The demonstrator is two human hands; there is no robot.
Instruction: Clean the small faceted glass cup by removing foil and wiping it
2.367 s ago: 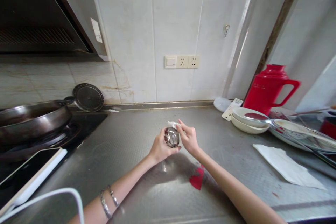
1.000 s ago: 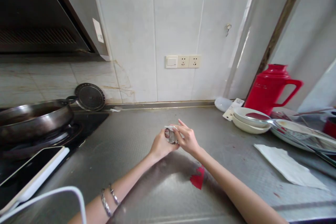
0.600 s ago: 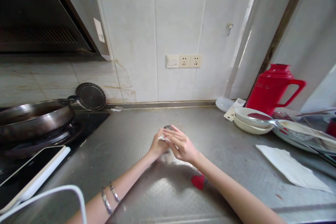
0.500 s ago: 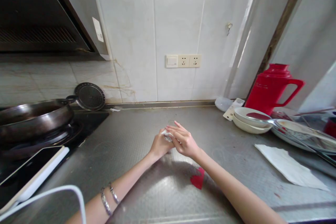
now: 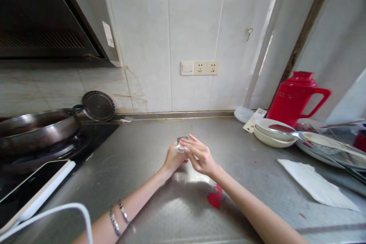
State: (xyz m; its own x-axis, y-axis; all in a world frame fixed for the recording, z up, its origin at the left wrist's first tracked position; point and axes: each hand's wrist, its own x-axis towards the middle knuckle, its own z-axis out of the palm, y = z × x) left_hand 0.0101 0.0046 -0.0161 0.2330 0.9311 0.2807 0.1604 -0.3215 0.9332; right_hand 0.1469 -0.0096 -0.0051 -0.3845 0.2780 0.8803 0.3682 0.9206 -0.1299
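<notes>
Above the middle of the metal counter, my left hand (image 5: 172,159) is wrapped round a small thing with a dark grey, shiny top (image 5: 182,139). My fingers hide most of it, so I cannot tell its kind. My right hand (image 5: 201,157) presses its fingers over the same spot, with crumpled white material (image 5: 180,147), like tissue, showing beneath them. A bit of red shows under the hands. On the counter below my right wrist lies a red scrap (image 5: 215,197) with a jagged edge.
A metal pan (image 5: 37,129) stands on the stove at left, near a phone (image 5: 34,187) with a white cable (image 5: 65,206). To the right are a red thermos (image 5: 294,101), stacked bowls (image 5: 273,137), a patterned plate (image 5: 323,148) and a white paper sheet (image 5: 317,183).
The dark grey top of the held thing now shows above my fingers, and a bit of red shows below. Both hands stay together in nearly the same place.
</notes>
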